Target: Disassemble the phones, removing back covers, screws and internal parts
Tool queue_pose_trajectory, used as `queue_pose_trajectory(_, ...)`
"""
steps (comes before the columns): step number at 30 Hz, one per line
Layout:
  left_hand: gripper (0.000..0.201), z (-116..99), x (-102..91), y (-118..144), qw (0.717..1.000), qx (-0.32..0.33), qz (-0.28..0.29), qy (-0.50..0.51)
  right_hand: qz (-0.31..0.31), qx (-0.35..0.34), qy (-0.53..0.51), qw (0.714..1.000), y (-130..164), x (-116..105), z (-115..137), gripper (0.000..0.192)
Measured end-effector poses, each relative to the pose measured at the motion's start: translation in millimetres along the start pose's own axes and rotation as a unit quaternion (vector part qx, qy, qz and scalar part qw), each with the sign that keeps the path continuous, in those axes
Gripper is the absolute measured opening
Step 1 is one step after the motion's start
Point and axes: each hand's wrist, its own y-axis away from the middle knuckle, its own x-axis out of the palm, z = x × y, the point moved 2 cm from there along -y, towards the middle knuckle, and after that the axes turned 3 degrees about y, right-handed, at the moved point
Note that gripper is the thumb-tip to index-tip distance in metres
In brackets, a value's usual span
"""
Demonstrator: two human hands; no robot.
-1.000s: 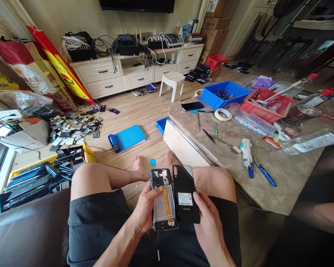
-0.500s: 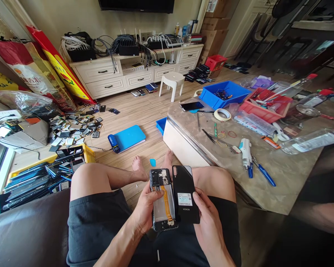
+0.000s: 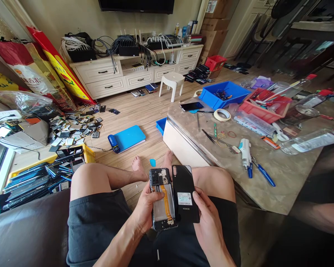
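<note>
While seated, a person holds an opened phone [image 3: 163,200] and its black back cover [image 3: 184,194] over their lap.

The left hand [image 3: 144,211] grips the phone body, thumb across its exposed insides and orange ribbon cable. The right hand [image 3: 208,218] pinches the cover's lower edge, holding it just beside the phone, long edges touching. A cluttered stone table [image 3: 281,178] stands to the right, with a white electric screwdriver [image 3: 245,151] lying on it.

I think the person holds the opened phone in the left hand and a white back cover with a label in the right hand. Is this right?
Not quite: the back cover is black, not white; only its label is white. The head view shows it. The rest holds: the left hand holds the opened phone, and the right hand holds the cover.
</note>
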Motion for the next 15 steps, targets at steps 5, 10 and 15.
queue_pose_trajectory(5,0.046,-0.5,-2.7,-0.7,1.0,-0.009,0.002,0.026,0.007,0.004,0.004,1.0,1.0,-1.0,0.4,0.035)
queue_pose_trajectory(10,0.044,-2.2,2.7,-2.6,0.995,-0.052,-0.018,0.083,0.011,0.005,0.003,1.0,-0.6,-3.5,-0.3,0.036)
queue_pose_trajectory(15,0.048,-3.6,6.4,-2.6,0.993,-0.064,-0.024,0.101,0.014,-0.002,0.009,1.0,-2.0,-3.7,-1.7,0.034)
